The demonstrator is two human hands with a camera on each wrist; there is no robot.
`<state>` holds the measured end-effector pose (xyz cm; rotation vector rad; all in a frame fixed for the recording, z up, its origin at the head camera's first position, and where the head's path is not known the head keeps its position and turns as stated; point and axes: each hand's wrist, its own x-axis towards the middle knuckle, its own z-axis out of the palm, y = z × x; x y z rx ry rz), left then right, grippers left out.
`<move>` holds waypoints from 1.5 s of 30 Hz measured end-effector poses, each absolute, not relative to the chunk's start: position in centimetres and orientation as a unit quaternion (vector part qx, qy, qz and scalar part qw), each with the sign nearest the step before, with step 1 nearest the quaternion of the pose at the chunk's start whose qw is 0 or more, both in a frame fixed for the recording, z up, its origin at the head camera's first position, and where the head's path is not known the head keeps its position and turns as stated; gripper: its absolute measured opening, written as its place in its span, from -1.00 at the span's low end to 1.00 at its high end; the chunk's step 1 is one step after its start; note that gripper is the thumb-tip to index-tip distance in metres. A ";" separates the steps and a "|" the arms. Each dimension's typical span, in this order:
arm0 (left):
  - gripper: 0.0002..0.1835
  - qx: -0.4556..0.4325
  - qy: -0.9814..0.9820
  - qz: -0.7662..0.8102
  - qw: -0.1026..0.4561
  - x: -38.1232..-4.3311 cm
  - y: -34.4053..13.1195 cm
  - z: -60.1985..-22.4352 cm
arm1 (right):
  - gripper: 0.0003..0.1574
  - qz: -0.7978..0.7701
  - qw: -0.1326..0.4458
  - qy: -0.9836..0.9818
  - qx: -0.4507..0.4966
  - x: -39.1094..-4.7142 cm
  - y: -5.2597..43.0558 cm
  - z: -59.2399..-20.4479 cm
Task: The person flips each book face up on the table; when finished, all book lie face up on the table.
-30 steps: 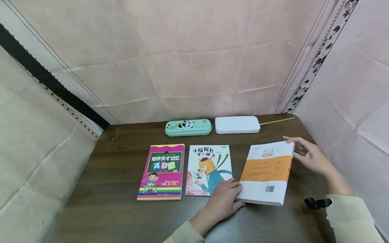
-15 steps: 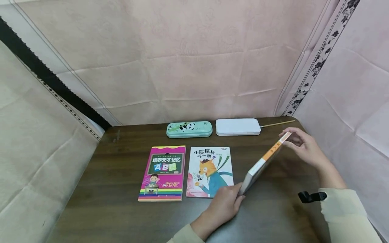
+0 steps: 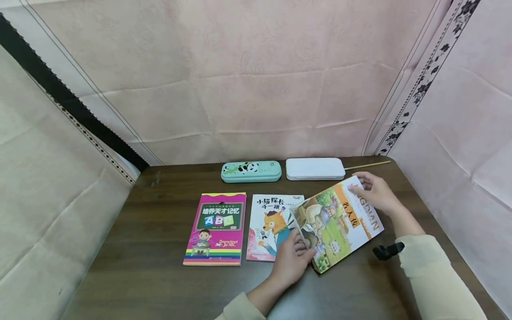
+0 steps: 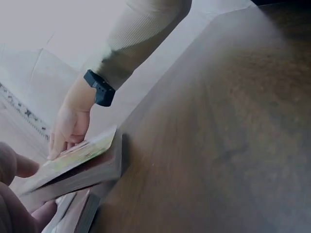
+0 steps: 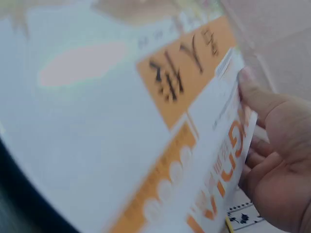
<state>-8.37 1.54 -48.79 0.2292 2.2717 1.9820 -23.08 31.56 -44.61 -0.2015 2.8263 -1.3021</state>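
Observation:
A thick paperback book (image 3: 334,229) with a green painted picture and an orange title band lies tilted between both hands, front cover up. My right hand (image 3: 378,193) grips its upper right edge; in the right wrist view the thumb (image 5: 260,94) presses on the cover and the other fingers are behind. My left hand (image 3: 289,260) holds the lower left side near the corner. The left wrist view shows the cover lifted slightly from the pages at one corner. Partly beneath the held book is a thin picture book (image 3: 268,240) with an orange animal in blue.
A pink book (image 3: 214,231) lies to the left on the brown table (image 3: 152,266). Along the back edge are a mint panda pencil case (image 3: 251,172), a white case (image 3: 315,170) and a thin stick (image 3: 368,165). Pale cloth (image 3: 256,89) hangs around the table.
The book has been turned over from its white and orange back cover, past its spine, to its front cover. It has shifted left over the picture book, and my right hand moved left with it.

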 end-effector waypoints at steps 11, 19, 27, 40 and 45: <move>-0.27 0.024 0.820 0.572 -0.016 -10.1 0.3 -48.7 | -0.18 -0.352 0.101 0.926 -0.094 -23.1 31.0 -47.7; -0.37 0.087 0.855 0.512 -0.014 -12.6 -1.1 -48.2 | -0.29 -0.298 0.112 0.944 -0.090 -21.0 33.3 -47.7; -0.47 0.131 0.864 0.485 0.011 -14.8 -1.7 -48.1 | -0.40 -0.254 0.126 0.956 -0.077 -19.0 34.9 -47.1; -0.64 0.172 0.871 0.459 0.037 -15.7 -1.1 -48.1 | -0.40 -0.340 0.165 0.926 -0.018 -18.3 34.6 -47.2; -0.68 0.172 0.869 0.462 0.054 -15.7 -0.9 -47.8 | -0.34 -0.346 0.134 0.929 -0.015 -19.1 34.8 -47.3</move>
